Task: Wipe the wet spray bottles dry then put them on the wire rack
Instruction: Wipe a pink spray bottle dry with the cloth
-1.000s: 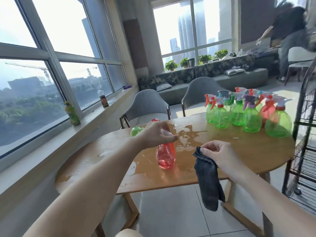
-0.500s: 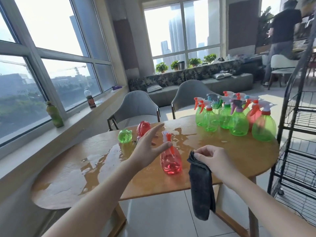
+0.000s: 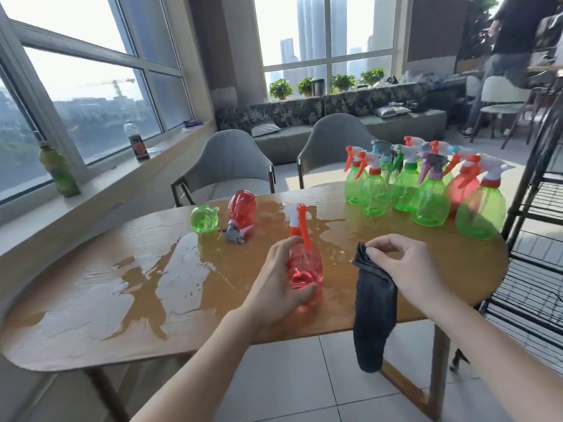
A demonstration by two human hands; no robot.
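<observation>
A red spray bottle (image 3: 304, 263) stands upright near the front of the wet wooden table (image 3: 152, 300). My left hand (image 3: 275, 287) curls round its left side and base. My right hand (image 3: 405, 266) pinches a dark grey cloth (image 3: 373, 312) that hangs over the table's front edge, just right of the bottle. A green bottle (image 3: 203, 219) and a red bottle (image 3: 241, 208) lie on their sides further back. Several green and red spray bottles (image 3: 426, 193) stand grouped at the table's far right. The black wire rack (image 3: 539, 239) is at the right edge.
Puddles of water cover the table's left and middle. Two grey chairs (image 3: 228, 166) stand behind the table. Drink bottles (image 3: 59, 172) sit on the window sill at left. A person (image 3: 511, 56) moves at the back right.
My left hand dropped from above the red bottle's trigger and now wraps its body. The camera view came closer and turned right. My right hand keeps the cloth.
</observation>
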